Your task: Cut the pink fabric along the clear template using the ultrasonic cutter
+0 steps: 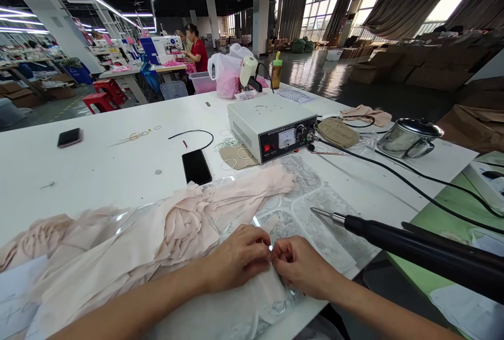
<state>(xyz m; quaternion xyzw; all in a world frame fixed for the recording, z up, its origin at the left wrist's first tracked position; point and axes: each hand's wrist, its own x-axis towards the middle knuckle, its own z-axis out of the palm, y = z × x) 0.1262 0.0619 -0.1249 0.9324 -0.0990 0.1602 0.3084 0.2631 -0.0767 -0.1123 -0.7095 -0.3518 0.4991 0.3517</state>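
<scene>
My left hand (242,258) rests over a narrow pale pink fabric piece (271,290), its fingers bent down onto the cloth. Close against it, my right hand (301,266) is closed in a pinch at the edge of that piece; the fingertips partly hide what lies between them. Beneath both is a clear plastic sheet (309,224) with curved white outlines. A loose pile of pale pink fabric (185,224) spreads to the left of my hands. At the right, a black handheld tool with a pointed metal tip (334,218) points toward the sheet, apart from my hands.
A control box (271,125) with a dial stands behind the sheet, its black cable (378,164) running right. Around it are a dark phone (197,167), a second phone (70,137), scissors (134,137), a metal pot (411,138) and a bottle (276,72). People sit at sewing machines beyond.
</scene>
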